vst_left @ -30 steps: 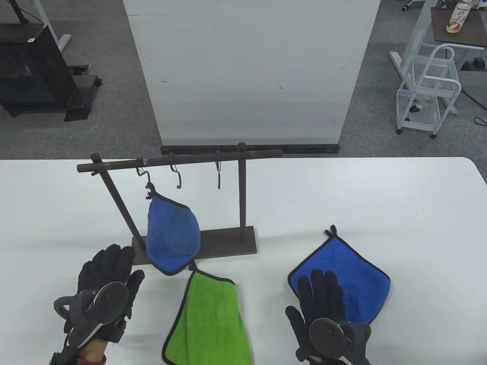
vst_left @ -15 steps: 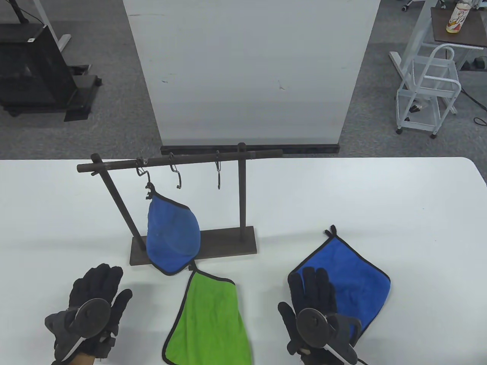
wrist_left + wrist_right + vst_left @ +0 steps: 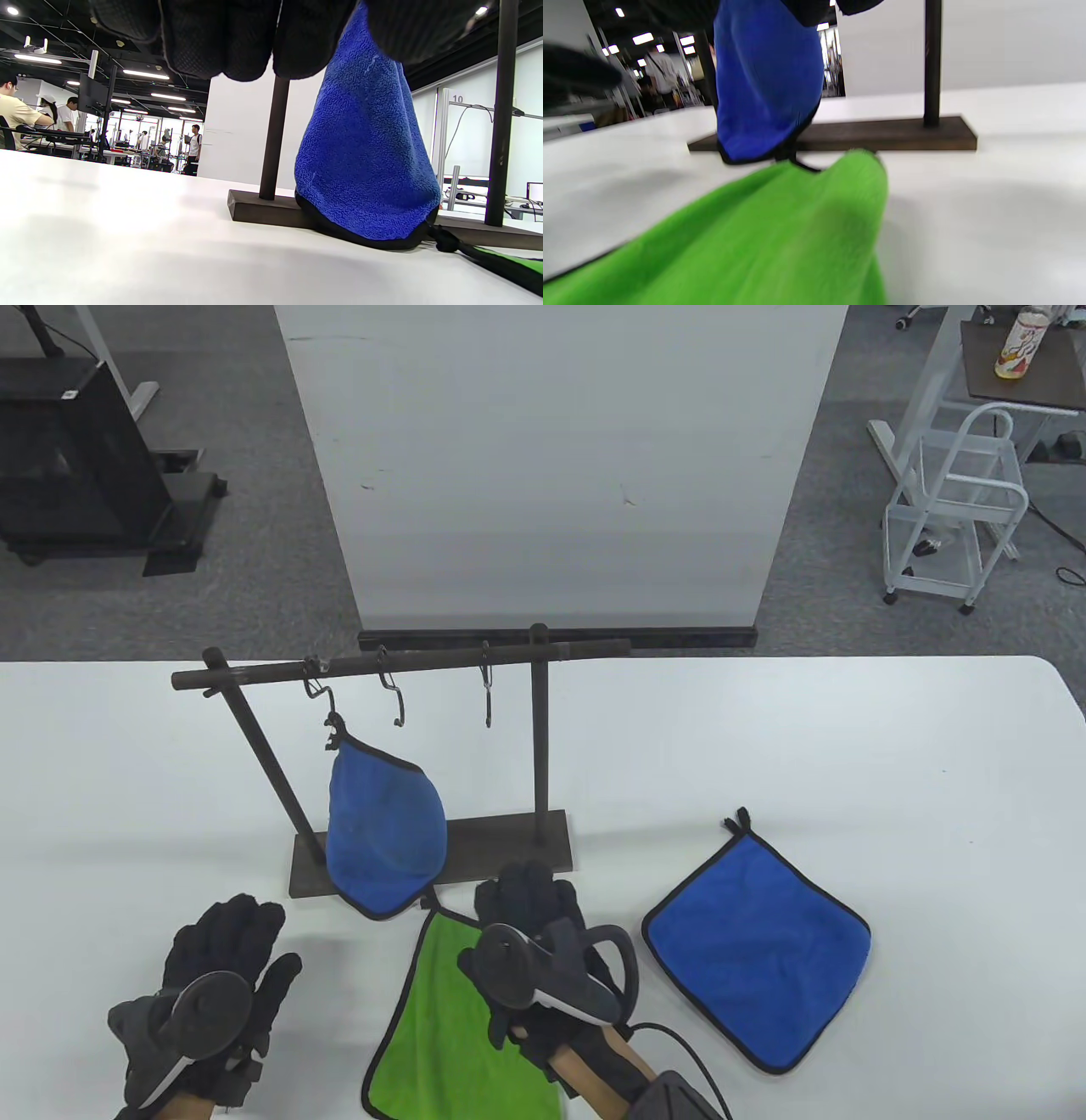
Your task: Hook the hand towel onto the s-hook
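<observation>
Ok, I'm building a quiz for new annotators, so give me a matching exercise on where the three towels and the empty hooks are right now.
Things:
1. blue towel with black trim, bunched
2. green towel with black trim
3. blue towel with black trim, spread flat
4. two bare metal s-hooks

Places:
A. flat on the white table, to the right of the rack
B. on the dark wooden rack's bar, nothing hanging from them
C. hanging from the leftmost hook
D. on the table under the right hand

Pairs: 1-C, 2-D, 3-A, 4-B
</observation>
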Motion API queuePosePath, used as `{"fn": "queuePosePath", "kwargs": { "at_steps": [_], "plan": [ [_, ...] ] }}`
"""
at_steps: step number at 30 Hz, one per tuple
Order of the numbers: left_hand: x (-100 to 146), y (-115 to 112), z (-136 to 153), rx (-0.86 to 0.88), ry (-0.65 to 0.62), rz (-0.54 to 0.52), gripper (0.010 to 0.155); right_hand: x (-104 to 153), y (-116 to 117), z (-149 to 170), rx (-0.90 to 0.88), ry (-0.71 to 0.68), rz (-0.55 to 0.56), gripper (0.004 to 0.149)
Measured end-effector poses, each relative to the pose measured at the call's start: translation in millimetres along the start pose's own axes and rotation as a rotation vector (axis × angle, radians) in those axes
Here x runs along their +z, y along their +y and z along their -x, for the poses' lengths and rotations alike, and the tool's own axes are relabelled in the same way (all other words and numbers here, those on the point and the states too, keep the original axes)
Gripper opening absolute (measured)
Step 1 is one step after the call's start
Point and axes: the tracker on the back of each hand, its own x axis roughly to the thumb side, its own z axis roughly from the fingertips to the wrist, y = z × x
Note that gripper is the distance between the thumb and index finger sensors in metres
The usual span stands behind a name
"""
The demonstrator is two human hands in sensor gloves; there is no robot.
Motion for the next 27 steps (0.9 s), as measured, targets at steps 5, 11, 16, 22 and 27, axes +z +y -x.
{"fn": "queuePosePath", "kwargs": {
  "at_steps": [5, 11, 16, 22, 27],
  "plan": [
    [-0.4, -0.1, 0.6, 0.014, -0.003, 0.006, 0.065, -34.7, 37.4, -12.2, 0.065, 0.096, -0.152, 0.077],
    [-1.1, -0.5, 0.2, 0.029, -0.010, 0.014, 0.065, -47.2, 64.9, -5.8, 0.207, 0.168, -0.222, 0.074],
    [-1.7, -3.5, -1.3, 0.029, -0.020, 0.025, 0.065, -39.4, 59.2, 8.5, 0.206, 0.184, -0.118, 0.049],
    [-1.7, -4.4, -2.3, 0.027, -0.022, 0.026, 0.065, -19.2, 42.9, 26.6, 0.161, 0.190, 0.017, 0.045],
    [-1.9, -4.3, -2.5, 0.028, -0.020, 0.026, 0.065, 2.6, 17.8, 23.0, 0.166, 0.142, 0.186, 0.046]
  ]
}}
